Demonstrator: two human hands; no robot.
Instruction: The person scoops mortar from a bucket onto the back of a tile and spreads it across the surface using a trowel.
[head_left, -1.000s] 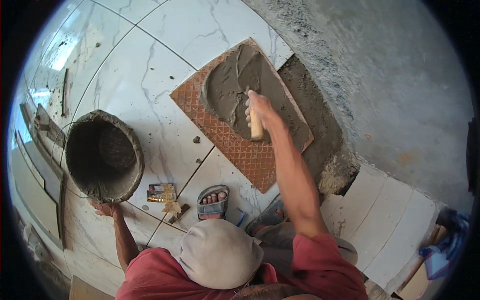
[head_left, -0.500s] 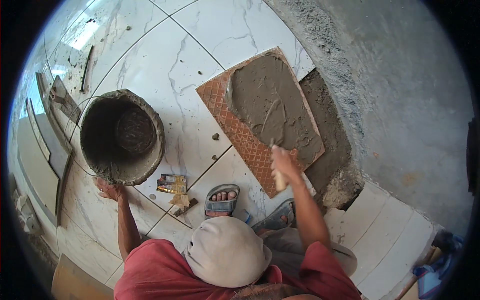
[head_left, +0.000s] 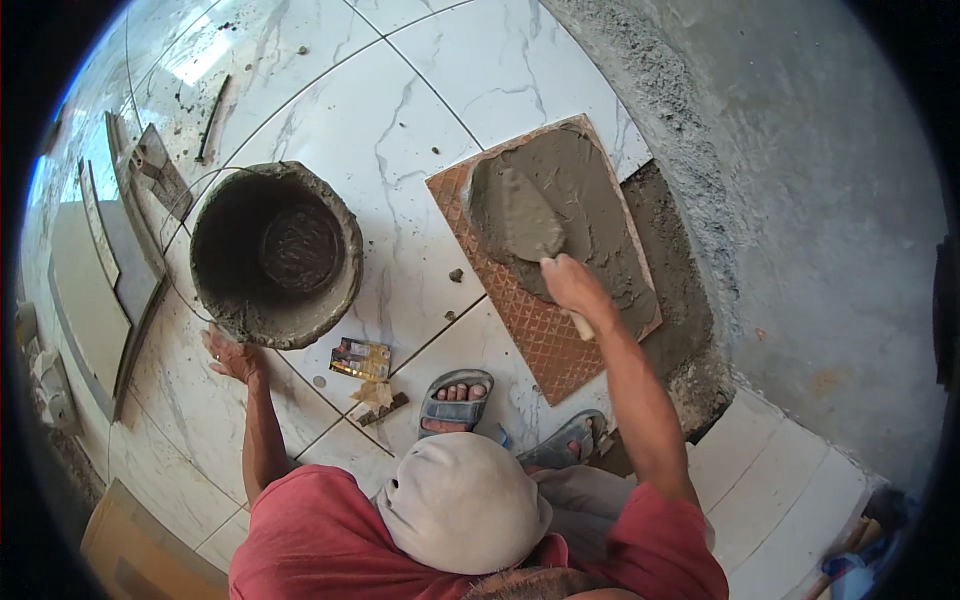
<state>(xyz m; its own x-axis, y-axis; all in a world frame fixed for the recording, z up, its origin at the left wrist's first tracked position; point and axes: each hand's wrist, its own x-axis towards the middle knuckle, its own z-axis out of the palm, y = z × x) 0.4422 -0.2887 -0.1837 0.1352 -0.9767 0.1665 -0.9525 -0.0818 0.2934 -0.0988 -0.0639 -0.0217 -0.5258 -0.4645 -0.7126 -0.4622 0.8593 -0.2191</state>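
My right hand point(head_left: 576, 287) is wrapped around the pale handle of a trowel point(head_left: 530, 218). Its mortar-coated blade lies against a thick grey mortar layer point(head_left: 592, 200). That layer covers much of the ridged orange back of a floor tile point(head_left: 500, 318), leaving its left and near edges bare. My left hand point(head_left: 232, 357) is beside the near rim of a mortar-crusted bucket point(head_left: 345, 265), fingers apart. Whether it touches the bucket or just the floor, I cannot tell. The bucket's mouth faces up, its dark inside showing some residue at the bottom.
White marbled floor tiles point(head_left: 400, 130) surround the work. A bed of mortar point(head_left: 672, 260) fills the gap by the grey wall point(head_left: 820, 180). A crumpled yellow packet point(head_left: 360, 358) lies near my sandalled foot point(head_left: 456, 400). Cut tile pieces point(head_left: 85, 290) are stacked at left, a thin rod point(head_left: 212, 118) beyond.
My right hand has swung the trowel away from me and leftward, its blade now flat on the mortar. My left hand's fingers have spread by the bucket. The whole view has shifted slightly.
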